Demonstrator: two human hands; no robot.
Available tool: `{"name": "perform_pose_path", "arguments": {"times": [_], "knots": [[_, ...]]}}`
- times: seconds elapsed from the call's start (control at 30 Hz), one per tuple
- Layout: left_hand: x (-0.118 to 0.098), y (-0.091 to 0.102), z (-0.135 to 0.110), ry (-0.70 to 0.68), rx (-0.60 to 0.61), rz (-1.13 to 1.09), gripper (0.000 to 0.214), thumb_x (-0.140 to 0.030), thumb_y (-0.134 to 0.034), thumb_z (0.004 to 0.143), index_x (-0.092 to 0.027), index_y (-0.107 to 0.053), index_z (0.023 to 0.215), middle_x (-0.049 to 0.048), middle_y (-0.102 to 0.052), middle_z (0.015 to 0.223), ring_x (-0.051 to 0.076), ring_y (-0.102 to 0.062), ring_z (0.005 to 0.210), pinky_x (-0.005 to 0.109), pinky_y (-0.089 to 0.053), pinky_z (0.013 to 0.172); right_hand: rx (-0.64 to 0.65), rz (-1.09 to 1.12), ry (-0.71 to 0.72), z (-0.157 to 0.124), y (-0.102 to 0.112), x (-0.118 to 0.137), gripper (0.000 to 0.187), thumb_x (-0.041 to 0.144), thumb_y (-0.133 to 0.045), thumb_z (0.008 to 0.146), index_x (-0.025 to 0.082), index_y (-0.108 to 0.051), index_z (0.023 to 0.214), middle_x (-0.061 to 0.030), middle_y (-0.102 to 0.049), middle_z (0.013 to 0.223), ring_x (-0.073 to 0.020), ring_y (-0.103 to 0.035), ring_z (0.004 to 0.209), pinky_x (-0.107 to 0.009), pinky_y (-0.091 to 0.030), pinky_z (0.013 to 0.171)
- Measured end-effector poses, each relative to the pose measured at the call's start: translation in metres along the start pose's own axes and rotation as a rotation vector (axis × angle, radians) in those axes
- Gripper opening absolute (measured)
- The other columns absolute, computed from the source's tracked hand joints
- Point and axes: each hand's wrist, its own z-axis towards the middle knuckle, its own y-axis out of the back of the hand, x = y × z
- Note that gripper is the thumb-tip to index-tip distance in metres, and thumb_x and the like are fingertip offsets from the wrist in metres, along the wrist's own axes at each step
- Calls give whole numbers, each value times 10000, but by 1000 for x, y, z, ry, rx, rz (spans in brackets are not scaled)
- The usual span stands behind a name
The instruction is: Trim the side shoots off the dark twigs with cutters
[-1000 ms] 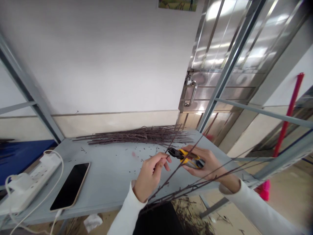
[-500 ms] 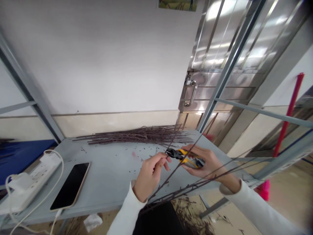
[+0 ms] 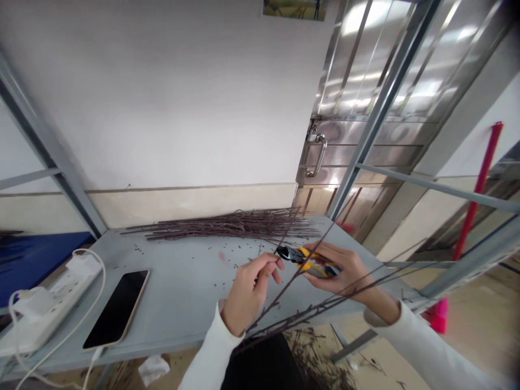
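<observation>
My left hand (image 3: 252, 284) is closed in a pinch on a thin dark twig (image 3: 286, 230) that slants up from the fingertips. My right hand (image 3: 341, 269) is wrapped round the yellow and grey handles of cutting pliers (image 3: 305, 259). The black jaws of the pliers sit at the twig, right beside my left fingertips. Whether the jaws bite into the twig is too small to tell. Several long branching twigs (image 3: 300, 320) lie slantwise from my lap, passing under my right wrist. One of them crosses in front of the pliers.
A pile of twigs (image 3: 227, 225) lies along the back of the grey table (image 3: 174, 292), with small clippings scattered before it. At the left are a phone (image 3: 117, 309) on a cable and a power strip (image 3: 52, 303). Metal posts frame both sides. More twigs (image 3: 317, 357) litter the floor.
The pliers have turned a little in my right hand, so their jaws show a shinier face. My left hand stays in place, and the long twigs at the right have shifted slightly.
</observation>
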Motion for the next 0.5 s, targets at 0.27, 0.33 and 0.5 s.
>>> {"name": "perform_pose_path", "arguments": {"times": [0.27,0.33,0.5], "knots": [[4,4,-3,66,-58,21,272,-343,-362,948,-180,-557,850,-23,-574,626,93,-317,446,226,-274,478,-470,113,-404,-6,6,-5,274,411,-653,767,203,-604,939,-63,-637,821,-204,-621,682,-332,-550,614],[7,3,-3,78,-59,20,279,-356,-367,945,-180,-560,847,-22,-571,626,92,-317,445,225,-274,474,-613,240,-462,-5,10,-1,250,440,-631,785,227,-588,908,-71,-614,856,-228,-616,749,-371,-547,680],[7,1,-2,85,-82,8,301,-376,-387,939,-168,-602,901,-12,-579,640,78,-307,433,215,-259,438,-421,374,-403,-9,12,-2,267,500,-586,805,252,-580,905,-55,-626,851,-226,-634,782,-361,-561,709]]}}
